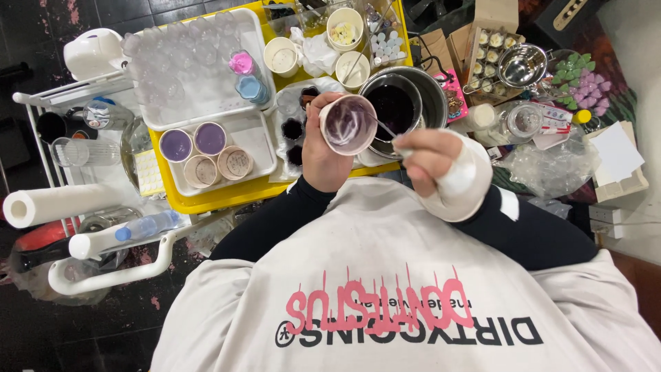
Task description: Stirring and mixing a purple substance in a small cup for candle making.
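Observation:
My left hand (319,155) grips a paper cup (348,124), tilted toward me, its inside smeared with purple residue. My right hand (435,162), wrapped in a white bandage at the wrist, pinches a thin metal stirrer (387,129) whose tip reaches into the cup. Just behind the cup sits a steel pot (425,91) holding a dark purple liquid (392,107).
A yellow tray (206,200) carries a white tray (258,148) with several filled paper cups (210,138), clear moulds (186,65) and small dye bottles (249,87). A paper towel roll (58,204) lies left. A small steel bowl (522,65), a box of candles (490,48) and plastic bags (551,169) crowd the right.

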